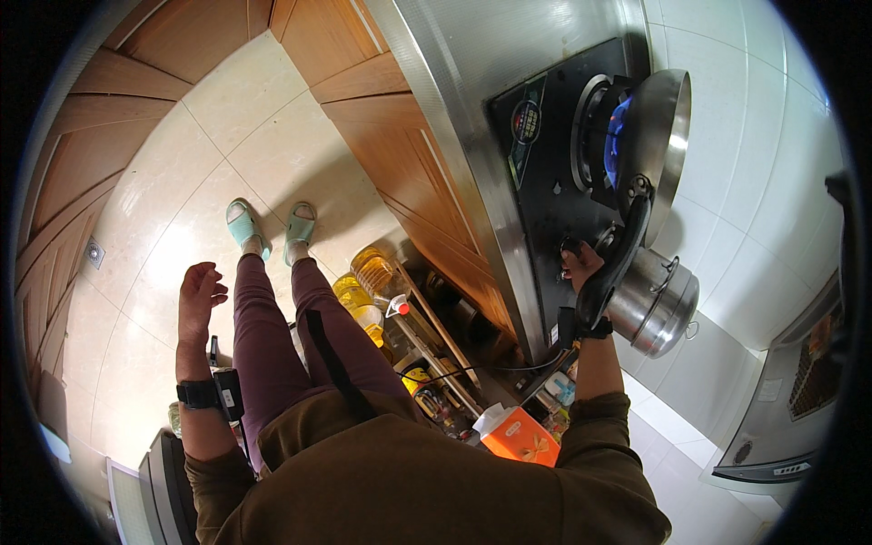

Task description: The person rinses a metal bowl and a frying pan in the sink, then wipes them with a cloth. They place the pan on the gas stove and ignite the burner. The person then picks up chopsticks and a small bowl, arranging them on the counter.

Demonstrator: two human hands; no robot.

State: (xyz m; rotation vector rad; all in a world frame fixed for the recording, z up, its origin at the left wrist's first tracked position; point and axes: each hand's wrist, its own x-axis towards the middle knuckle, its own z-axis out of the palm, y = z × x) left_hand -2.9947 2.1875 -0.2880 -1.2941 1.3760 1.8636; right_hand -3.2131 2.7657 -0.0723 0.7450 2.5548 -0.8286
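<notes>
My right hand (pixel 583 264) grips a black control knob (pixel 569 245) on the black gas cooktop (pixel 545 204). Blue flame (pixel 615 139) burns under a stainless steel wok (pixel 661 122) on one burner. The wok's long black handle (pixel 611 266) passes over my right hand and wrist, hiding part of them. Beside that handle stands a stainless steel pot (pixel 650 303) with wire side handles. My left hand (pixel 200 300) hangs over the tiled floor, its fingers loosely bent and apart, holding nothing.
A steel counter edge (pixel 470 177) runs above wooden cabinet doors (pixel 422 170). Oil bottles (pixel 371 272) and an orange tissue pack (pixel 521 439) are near my right side. A thin cable (pixel 504 371) leads to my right wrist. A range hood (pixel 770 422) is at the right.
</notes>
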